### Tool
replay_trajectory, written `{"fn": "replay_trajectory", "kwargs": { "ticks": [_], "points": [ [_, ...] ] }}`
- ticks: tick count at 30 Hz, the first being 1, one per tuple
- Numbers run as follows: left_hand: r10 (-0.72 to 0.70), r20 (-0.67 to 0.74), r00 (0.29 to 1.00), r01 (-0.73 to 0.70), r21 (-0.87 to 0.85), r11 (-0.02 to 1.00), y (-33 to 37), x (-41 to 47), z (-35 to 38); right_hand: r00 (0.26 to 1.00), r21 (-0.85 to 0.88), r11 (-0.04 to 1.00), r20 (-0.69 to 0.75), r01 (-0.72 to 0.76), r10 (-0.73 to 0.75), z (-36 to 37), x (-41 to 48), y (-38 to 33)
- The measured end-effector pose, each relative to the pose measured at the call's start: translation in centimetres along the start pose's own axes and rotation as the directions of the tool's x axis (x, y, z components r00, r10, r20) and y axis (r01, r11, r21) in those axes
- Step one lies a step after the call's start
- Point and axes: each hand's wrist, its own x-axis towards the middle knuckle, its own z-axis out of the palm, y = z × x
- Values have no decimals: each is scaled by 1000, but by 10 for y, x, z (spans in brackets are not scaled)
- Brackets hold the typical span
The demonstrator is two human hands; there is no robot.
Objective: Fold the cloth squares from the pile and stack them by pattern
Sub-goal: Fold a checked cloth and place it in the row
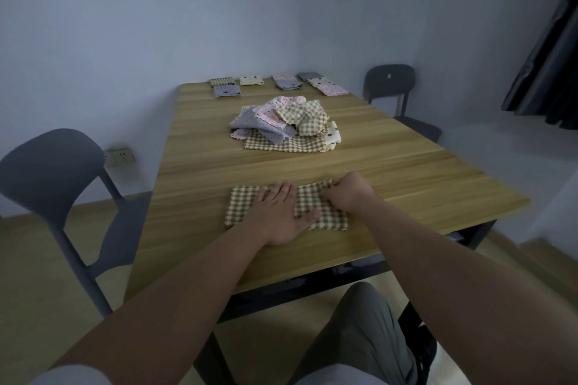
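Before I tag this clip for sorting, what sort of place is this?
Probably a plain indoor dining or work room: a wooden table, a grey chair beside it and a wall socket.

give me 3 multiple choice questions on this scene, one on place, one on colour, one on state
1. Where on the table is the pile? A middle B near edge C far edge
2. What is on the cloth under the hands? A pink dots B olive checks C plain grey
3. How is the left hand? A flat on the cloth B lifted in the air C gripping the pile

1 A: the pile lies mid-table, beyond the hands.
2 B: olive and cream checks show around both hands.
3 A: its fingers lie straight on the cloth, while the right hand pinches the cloth.
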Motion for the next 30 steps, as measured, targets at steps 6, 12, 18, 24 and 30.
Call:
{"fn": "replay_trajectory", "kwargs": {
  "ticks": [6, 12, 18, 24, 30],
  "points": [
    [5, -6, 1000, -5, -12, 1000, 22, -4, 2, 993, 1, 998, -103, 63, -62, -10, -9, -1],
    [-11, 22, 1000, 12, -38, 999, 50, 0, 4, 982, -133, 991, -182, 31, -55, -20, -18, 8],
    [0, 68, 998, 8, -114, 993, 63, 3, 0, 979, -207, 978, -193, 28, -69, -32, -28, 7],
    [27, -84, 996, -53, -331, 942, 24, -12, -33, 976, -240, 968, -182, 72, -118, -33, -34, -2],
    [-184, -399, 898, 11, -398, 917, -51, -27, -15, 947, -323, 929, -195, 183, -255, -15, -48, -33]
  ]
}}
